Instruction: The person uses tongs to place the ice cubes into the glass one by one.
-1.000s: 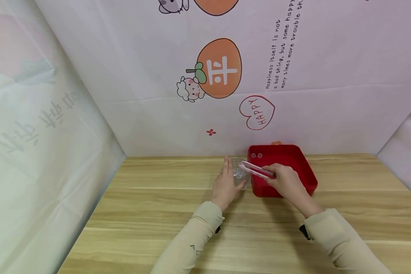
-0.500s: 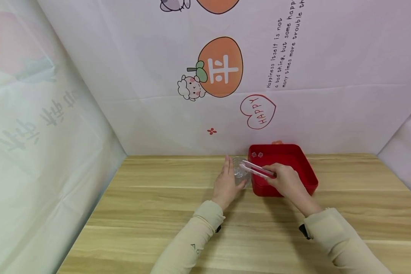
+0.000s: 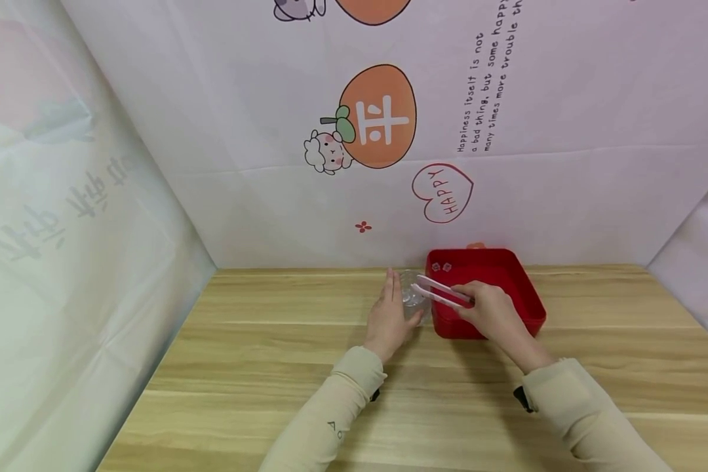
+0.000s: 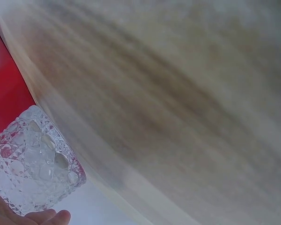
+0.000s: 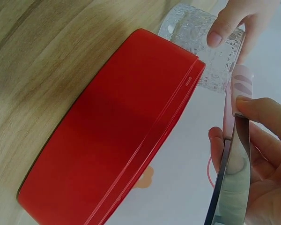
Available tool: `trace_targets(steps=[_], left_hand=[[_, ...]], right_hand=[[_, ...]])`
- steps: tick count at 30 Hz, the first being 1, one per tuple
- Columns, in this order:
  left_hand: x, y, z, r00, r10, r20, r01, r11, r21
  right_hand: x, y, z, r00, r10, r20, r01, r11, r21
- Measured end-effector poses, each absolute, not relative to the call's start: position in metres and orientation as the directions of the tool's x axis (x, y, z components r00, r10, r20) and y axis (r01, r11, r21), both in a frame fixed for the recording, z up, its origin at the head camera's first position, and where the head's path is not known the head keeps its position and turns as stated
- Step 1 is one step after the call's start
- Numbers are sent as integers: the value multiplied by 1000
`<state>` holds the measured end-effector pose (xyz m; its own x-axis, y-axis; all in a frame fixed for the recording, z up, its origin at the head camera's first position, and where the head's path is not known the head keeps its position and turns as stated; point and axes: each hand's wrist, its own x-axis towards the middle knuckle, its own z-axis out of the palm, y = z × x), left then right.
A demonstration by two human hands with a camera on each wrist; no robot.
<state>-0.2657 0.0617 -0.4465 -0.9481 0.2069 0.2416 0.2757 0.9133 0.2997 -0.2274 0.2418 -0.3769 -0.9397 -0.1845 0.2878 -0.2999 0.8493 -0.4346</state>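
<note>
In the head view my left hand (image 3: 387,321) grips a clear, patterned glass (image 3: 411,298) at its left side, thumb toward the front. The left wrist view shows the glass (image 4: 35,164) with clear rounded shapes; whether they lie inside or belong to its pattern I cannot tell. My right hand (image 3: 494,313) pinches a pair of tongs (image 3: 445,294), metal at the handle with pale pink ends. The ends stand apart over the glass's mouth, with nothing visible between them. In the right wrist view, thumb and fingers press the tongs (image 5: 236,164) from both sides.
Right beside the glass stands a red square box (image 3: 533,305), under my right hand. Two small flower-like shapes (image 3: 442,267) show at its back left corner. A printed white cloth (image 3: 307,216) hangs behind the wooden table (image 3: 259,367), another at the left.
The ends of the tongs have spread apart over the glass; one second ago they were closer together. Both hands and the red box have stayed in place.
</note>
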Motion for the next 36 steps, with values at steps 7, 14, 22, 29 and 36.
trace_targets(steps=[7,14,22,29,36], left_hand=[[-265,62,-446,-953,203,227,269,909,317],[-266,61,-447,-951,206,233,270,918,291],[-266,61,-448,-940,209,270,285,915,284],[-266,60,-450,-938,208,277,285,918,275],[-267,60,-448,-943,210,258,278,923,267]], right_hand=[[-227,241,-377,-941,-178,288,-295,850,-437],[-231,244,-378,-931,-156,330,-299,845,-443],[-245,256,-373,-936,-80,344,-246,847,-471],[-259,265,-372,-944,-29,328,-191,858,-476],[-273,272,-378,-955,19,297,-135,861,-490]])
